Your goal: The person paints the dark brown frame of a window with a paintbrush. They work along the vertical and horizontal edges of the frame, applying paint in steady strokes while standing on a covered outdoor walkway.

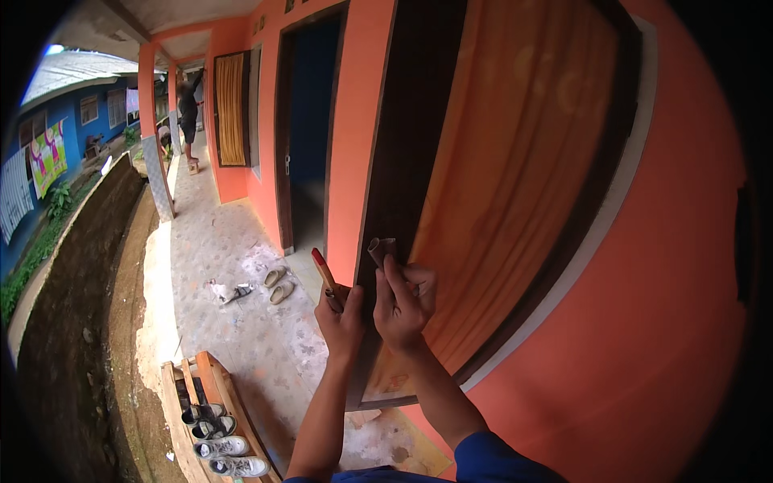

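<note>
Red-tipped stick (324, 269): clamped in left hand (342, 324), jutting up past the fingers, tip leaning left.
Dark rolled sheet (379, 252): pinched near its lower end by right hand (405, 310), fingers together on it; roll stands above fingertips, hollow end up.
Dark window frame (423, 105): behind the roll; contact cannot be told.
Hands: near each other, stick left of roll, the two apart.
Wooden shoe rack (212, 375): on floor, lower left, well apart from both hands.

Wooden rack (212, 377), lower left: shoes (223, 447) in a row. Pale slip-ons (282, 293) paired on floor tiles (216, 248), near open doorway (312, 121). Farther back: person (189, 109) in dark clothes. Far left: blue house (72, 146), bright banner (48, 158).
</note>
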Motion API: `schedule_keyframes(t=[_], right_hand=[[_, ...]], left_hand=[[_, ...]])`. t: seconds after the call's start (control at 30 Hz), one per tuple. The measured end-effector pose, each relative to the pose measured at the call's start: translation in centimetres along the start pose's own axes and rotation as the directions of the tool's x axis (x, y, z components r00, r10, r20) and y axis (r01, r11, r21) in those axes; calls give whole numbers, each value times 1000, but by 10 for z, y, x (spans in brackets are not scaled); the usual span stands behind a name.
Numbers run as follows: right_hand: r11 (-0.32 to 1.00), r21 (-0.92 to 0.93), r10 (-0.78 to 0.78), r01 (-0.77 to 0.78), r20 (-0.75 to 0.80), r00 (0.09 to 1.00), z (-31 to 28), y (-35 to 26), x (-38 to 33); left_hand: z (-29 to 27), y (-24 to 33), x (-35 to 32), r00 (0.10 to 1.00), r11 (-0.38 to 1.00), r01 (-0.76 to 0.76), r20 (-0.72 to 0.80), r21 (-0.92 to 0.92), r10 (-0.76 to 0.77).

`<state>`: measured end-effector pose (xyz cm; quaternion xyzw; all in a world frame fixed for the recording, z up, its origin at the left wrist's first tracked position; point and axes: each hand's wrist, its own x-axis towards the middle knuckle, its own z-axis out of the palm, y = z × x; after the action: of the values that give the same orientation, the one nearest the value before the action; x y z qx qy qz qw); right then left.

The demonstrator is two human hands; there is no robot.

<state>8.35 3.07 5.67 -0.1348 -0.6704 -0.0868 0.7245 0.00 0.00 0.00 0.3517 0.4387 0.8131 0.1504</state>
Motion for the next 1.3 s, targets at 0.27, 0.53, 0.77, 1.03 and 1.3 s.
schedule_keyframes(t=[0.27,0.53,0.77,1.03,1.3], right_hand=[[999,4,-50,51,-94,994,16,-4,109],[997,-3,-75,75,-48,996,-6,-6,21],[997,1,-72,73,-114,991,20,11,97],[999,-32,-10,7,-97,995,9,4,27],[998,-9,57,-59,-141,988,7,1,42]], left_hand=[[-8,24,-2,999,999,-37,-29,14,37],[-4,20,-5,999,998,-47,8,48,46],[-3,25,7,999,999,-6,-38,40,7],[-3,4,7,993,993,-111,-29,29,112],[-4,13,3,1000,1000,-2,-28,12,3]])
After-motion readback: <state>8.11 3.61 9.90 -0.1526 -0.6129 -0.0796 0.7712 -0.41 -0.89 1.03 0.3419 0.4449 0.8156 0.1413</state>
